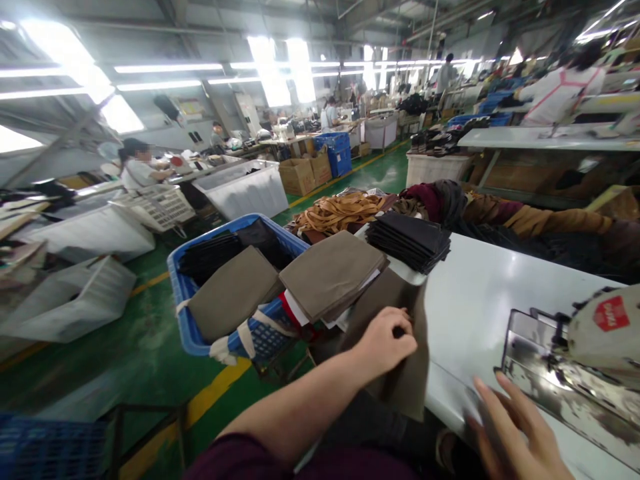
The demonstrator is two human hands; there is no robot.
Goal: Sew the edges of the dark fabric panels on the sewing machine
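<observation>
My left hand (387, 343) is closed, its fingers curled at a grey-brown fabric piece (413, 387) that hangs over the table's left edge. The fingertips' hold on the cloth is partly hidden. To the right, my right hand (525, 433) is slightly blurred, its fingers apart over the white table (465, 300), near the metal bed of a sewing machine (600, 333). Left of my left hand lies a stack of grey-brown fabric pieces (333, 273). Behind it, a stack of black pieces (410, 237) rests on the table.
A blue basket (180, 327) at the left holds black pieces and another grey-brown stack (235, 293). Tan strips (345, 212) and dark cloth are heaped behind the table. White bins (245, 190) stand across the green floor, where other people work at machines.
</observation>
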